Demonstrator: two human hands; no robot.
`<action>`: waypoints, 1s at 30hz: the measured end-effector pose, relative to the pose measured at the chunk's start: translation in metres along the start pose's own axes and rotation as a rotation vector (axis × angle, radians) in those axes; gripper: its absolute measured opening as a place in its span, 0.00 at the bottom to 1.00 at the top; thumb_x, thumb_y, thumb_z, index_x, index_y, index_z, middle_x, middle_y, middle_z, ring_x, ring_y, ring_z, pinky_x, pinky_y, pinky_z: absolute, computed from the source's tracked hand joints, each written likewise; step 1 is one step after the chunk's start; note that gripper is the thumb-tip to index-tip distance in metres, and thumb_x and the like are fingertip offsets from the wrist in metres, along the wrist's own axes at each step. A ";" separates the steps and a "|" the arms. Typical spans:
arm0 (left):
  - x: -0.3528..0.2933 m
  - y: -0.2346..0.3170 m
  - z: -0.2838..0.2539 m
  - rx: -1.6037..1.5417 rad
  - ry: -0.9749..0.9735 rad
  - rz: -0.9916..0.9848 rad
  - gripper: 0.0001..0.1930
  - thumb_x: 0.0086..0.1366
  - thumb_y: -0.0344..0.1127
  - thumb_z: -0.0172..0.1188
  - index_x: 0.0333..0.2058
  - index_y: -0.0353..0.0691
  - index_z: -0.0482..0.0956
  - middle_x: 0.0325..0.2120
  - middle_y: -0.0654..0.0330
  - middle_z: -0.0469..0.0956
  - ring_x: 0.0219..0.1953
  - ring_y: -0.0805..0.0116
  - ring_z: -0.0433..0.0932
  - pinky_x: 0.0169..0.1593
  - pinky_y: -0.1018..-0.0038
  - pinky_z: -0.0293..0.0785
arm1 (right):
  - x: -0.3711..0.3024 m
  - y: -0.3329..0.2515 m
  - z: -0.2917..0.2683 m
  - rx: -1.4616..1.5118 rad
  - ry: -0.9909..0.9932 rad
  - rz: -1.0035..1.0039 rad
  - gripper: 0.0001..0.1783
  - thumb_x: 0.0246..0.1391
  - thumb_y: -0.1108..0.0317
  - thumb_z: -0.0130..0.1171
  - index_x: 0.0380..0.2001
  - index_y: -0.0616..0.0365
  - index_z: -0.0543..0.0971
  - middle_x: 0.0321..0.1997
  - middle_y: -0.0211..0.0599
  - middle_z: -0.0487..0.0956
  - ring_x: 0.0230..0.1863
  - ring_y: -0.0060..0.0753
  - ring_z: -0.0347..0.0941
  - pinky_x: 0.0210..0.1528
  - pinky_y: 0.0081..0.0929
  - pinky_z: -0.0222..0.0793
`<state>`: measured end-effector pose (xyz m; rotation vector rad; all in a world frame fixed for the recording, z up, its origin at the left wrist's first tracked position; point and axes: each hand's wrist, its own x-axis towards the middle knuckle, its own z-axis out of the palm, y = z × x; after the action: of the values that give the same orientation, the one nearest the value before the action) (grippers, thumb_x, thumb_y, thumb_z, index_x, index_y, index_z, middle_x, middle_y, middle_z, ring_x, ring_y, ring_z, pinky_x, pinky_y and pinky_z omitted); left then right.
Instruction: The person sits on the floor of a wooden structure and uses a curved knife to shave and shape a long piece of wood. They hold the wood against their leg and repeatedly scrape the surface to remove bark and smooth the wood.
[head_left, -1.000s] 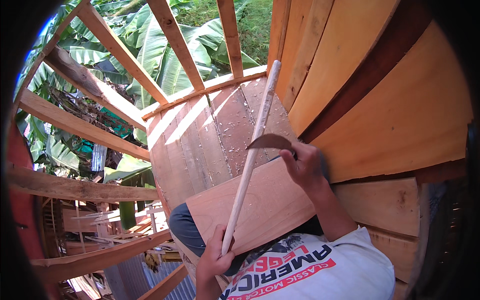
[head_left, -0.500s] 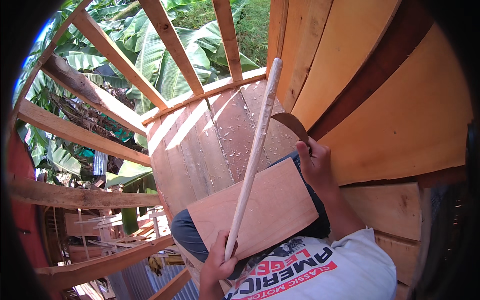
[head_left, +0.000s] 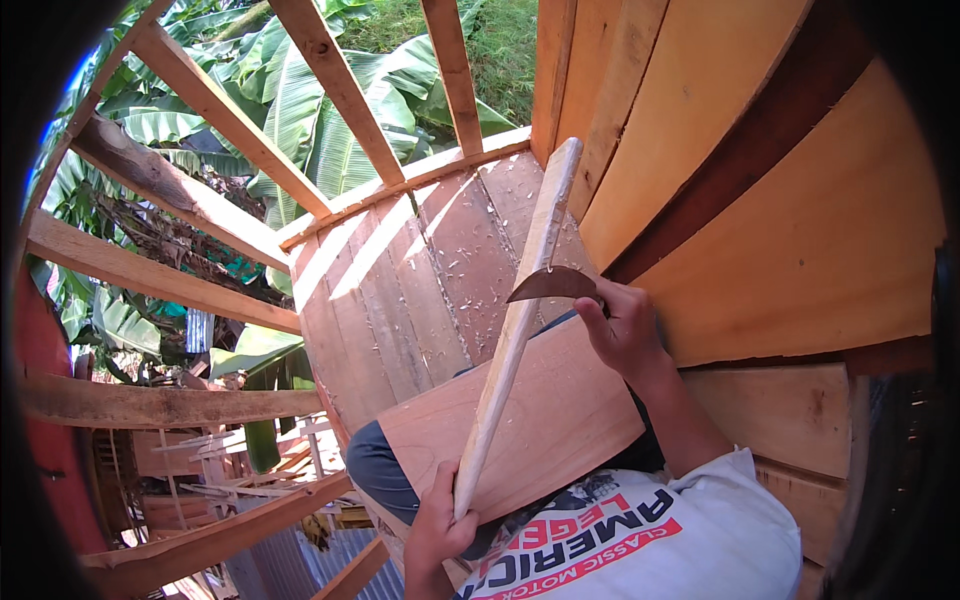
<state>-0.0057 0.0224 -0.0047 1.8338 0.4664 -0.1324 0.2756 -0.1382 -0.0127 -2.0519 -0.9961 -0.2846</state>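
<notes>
A long pale wooden stick (head_left: 500, 375) slants up and away from me across my lap. My left hand (head_left: 440, 515) is closed around its near end. In my right hand (head_left: 627, 325) is a knife with a dark curved blade (head_left: 550, 285); the fingers hide its handle. The blade lies across the upper part of the stick and seems to touch it. Under the stick, a flat rectangular board (head_left: 560, 395) rests on my legs.
Wood shavings are scattered over the plank floor (head_left: 400, 290) ahead. Wooden slats (head_left: 340, 90) form an open railing at the left and far side, with banana leaves (head_left: 300, 130) beyond. Upright wooden boards (head_left: 790, 230) make a wall close on the right.
My right hand has brought the blade from beside the stick to across it. The stick has turned about its length, showing a broader face, and its far end has shifted slightly right.
</notes>
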 end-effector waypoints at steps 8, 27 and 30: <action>-0.007 -0.005 0.007 -0.034 -0.003 0.004 0.27 0.41 0.23 0.50 0.46 0.34 0.65 0.23 0.57 0.67 0.22 0.67 0.67 0.29 0.75 0.64 | -0.002 -0.003 0.001 0.172 -0.007 0.188 0.25 0.55 0.47 0.59 0.18 0.58 0.72 0.12 0.41 0.67 0.14 0.45 0.69 0.17 0.33 0.62; -0.008 -0.010 -0.009 -0.003 -0.007 0.024 0.31 0.41 0.23 0.51 0.51 0.35 0.65 0.22 0.53 0.68 0.24 0.60 0.70 0.32 0.73 0.68 | -0.008 -0.021 0.007 0.097 -0.072 -0.200 0.28 0.55 0.44 0.58 0.15 0.58 0.73 0.11 0.41 0.68 0.14 0.44 0.70 0.16 0.30 0.61; -0.009 -0.013 -0.012 -0.019 0.000 0.018 0.30 0.41 0.23 0.50 0.50 0.35 0.65 0.22 0.56 0.68 0.23 0.62 0.69 0.31 0.74 0.67 | 0.011 -0.010 -0.001 0.071 -0.087 -0.050 0.26 0.54 0.45 0.60 0.16 0.57 0.73 0.13 0.40 0.69 0.15 0.43 0.71 0.17 0.31 0.63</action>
<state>-0.0200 0.0345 -0.0094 1.8190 0.4498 -0.1157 0.2755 -0.1289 -0.0004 -1.9920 -1.0963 -0.1844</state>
